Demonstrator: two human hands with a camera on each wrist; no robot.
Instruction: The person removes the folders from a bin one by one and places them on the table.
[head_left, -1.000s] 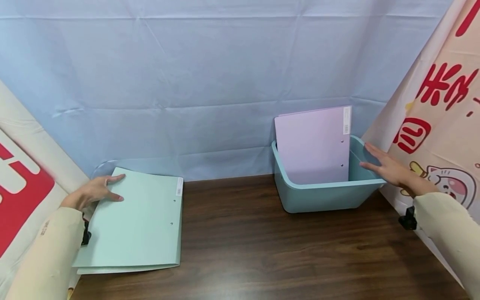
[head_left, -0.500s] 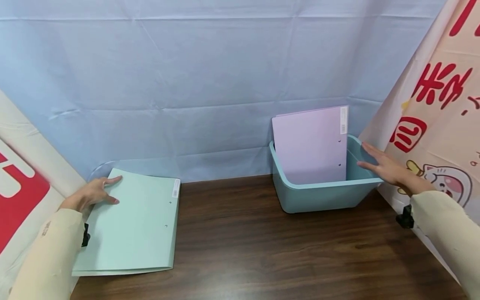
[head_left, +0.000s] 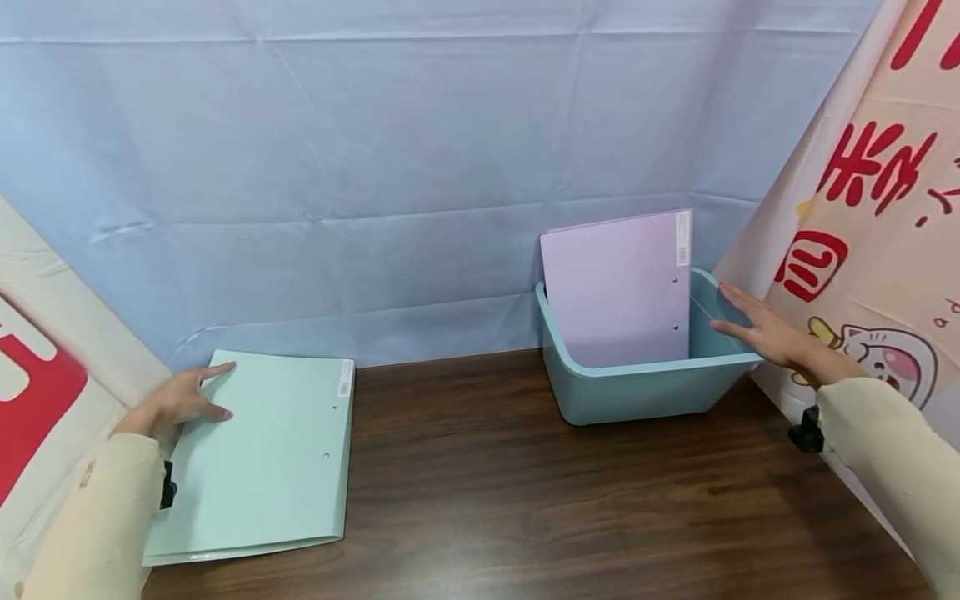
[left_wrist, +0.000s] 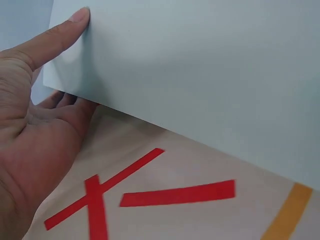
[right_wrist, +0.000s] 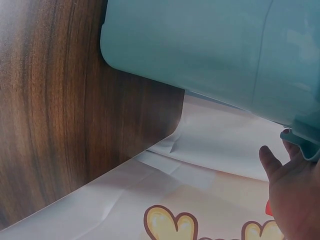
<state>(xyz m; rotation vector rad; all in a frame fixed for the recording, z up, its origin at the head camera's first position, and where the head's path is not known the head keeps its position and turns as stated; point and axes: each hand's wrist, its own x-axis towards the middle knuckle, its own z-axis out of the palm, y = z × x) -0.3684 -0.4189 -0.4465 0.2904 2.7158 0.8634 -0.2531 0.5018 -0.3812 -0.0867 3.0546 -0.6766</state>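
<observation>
Left hand [head_left: 176, 400] pinches green folder [head_left: 266, 467] by its edge at the surface's [head_left: 480, 500] back-left corner. Right hand [head_left: 776, 333] ungripped, straight fingers on rim of bin [head_left: 645, 397], back-right corner. Work looks part done: 1 purple folder [head_left: 615, 300] stands inside, green 1 outside.

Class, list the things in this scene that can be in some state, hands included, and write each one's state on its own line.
Mint-green folder: folded over, gripped at its left edge.
Lilac folder: standing in the bin.
Blue bin: upright, open-topped.
Left hand: thumb on the mint-green folder, some fingers beneath.
Right hand: fingers spread at the bin's right rim.
Blue cloth: hanging, creased.
</observation>
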